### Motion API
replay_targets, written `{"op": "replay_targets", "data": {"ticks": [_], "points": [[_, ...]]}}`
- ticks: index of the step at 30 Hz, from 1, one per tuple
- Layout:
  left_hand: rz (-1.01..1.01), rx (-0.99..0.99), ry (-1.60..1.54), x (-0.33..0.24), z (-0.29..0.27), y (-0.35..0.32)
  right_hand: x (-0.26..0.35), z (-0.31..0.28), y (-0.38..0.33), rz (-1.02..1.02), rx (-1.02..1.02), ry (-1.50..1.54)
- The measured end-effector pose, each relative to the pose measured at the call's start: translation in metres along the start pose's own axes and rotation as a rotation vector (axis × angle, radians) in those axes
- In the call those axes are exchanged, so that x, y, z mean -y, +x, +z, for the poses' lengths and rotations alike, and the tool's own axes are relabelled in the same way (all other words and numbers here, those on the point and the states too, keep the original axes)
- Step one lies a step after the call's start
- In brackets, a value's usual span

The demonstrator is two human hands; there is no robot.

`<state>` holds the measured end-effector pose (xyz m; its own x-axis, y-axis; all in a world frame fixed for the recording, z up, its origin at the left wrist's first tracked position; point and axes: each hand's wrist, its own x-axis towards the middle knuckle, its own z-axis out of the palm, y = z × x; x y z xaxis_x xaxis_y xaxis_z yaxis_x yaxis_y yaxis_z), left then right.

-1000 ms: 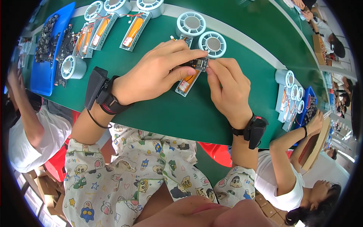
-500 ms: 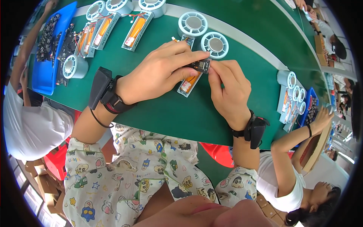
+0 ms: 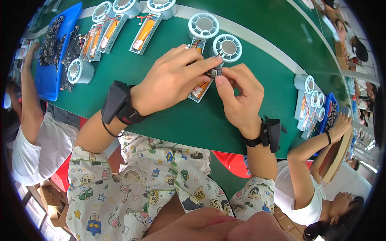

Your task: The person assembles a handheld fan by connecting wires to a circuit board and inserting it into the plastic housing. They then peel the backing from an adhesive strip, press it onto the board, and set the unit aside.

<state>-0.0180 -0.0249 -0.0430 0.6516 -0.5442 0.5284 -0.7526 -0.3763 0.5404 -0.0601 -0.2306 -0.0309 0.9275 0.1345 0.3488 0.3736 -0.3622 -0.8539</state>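
Observation:
My left hand (image 3: pixel 171 80) and my right hand (image 3: pixel 243 94) meet over the green table, fingers closed on a small black circuit board (image 3: pixel 216 72). The left fingers reach across the board from the left, and the right thumb and fingers pinch its right end. Just beneath lies an opened light-blue handle casing (image 3: pixel 197 96) with an orange battery (image 3: pixel 200 89) inside, partly hidden by my left hand. At its far end is a round light-blue fan head (image 3: pixel 204 25). A second fan head (image 3: pixel 228 47) sits close to my fingers, its lower part partly covered.
Several opened fans with orange batteries (image 3: pixel 144 33) lie at the far left. Near them are a standing fan head (image 3: pixel 80 71) and a blue tray (image 3: pixel 47 90) of black boards. More fans (image 3: pixel 304 83) sit at right. Co-workers' arms (image 3: pixel 303 160) flank the table.
The circuit board has tilted and shifted slightly nearer between my fingers. My right thumb has moved left over its end. At the left, a co-worker's arm has moved.

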Motion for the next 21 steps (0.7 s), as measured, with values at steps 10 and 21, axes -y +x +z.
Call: {"op": "replay_targets", "data": {"ticks": [10, 21], "points": [[0.079, -0.032, 0.2, -0.003, -0.01, 0.001, 0.007, -0.005, 0.021, 0.046, 0.033, -0.134], [-0.033, 0.019, 0.169, -0.025, -0.015, -0.011, 0.006, -0.004, 0.024, -0.22, 0.021, -0.49]]}}
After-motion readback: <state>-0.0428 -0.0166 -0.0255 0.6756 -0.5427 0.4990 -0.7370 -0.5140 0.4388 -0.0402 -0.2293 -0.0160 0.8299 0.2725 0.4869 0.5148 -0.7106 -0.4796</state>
